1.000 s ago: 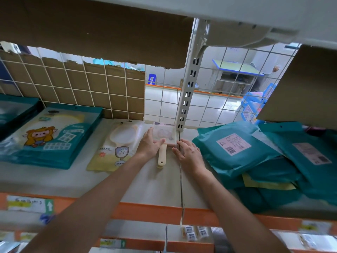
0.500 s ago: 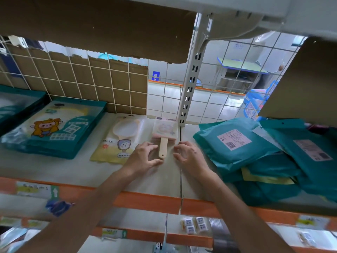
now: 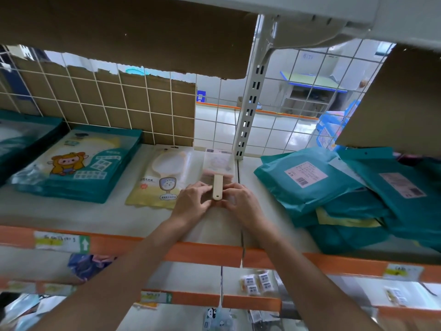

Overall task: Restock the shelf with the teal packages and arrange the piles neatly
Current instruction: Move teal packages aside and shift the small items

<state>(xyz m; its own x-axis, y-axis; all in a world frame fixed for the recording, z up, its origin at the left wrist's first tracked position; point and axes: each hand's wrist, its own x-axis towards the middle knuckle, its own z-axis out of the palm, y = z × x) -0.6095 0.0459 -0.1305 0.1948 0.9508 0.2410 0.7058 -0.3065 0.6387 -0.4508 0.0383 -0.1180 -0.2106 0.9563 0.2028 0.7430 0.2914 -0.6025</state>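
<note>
You are gripping the paddle [image 3: 217, 185] at mid-shelf [image 3: 119, 218], with the bent fingers of your left hand [image 3: 193, 203] and right hand [image 3: 242, 201] pinching its handle from either side. The teal packages [image 3: 307, 185] are lying in a slumped, overlapping heap to your right, so the tidying is looking barely begun. Only the cartoon stack [image 3: 78, 168] on the left is sitting square.

Pale yellow plastic pouch [image 3: 162, 177] lying flat just beside a cream-handled paddle in clear wrap [image 3: 218, 173], torn brown cardboard sheet [image 3: 119, 103] behind both.
</note>
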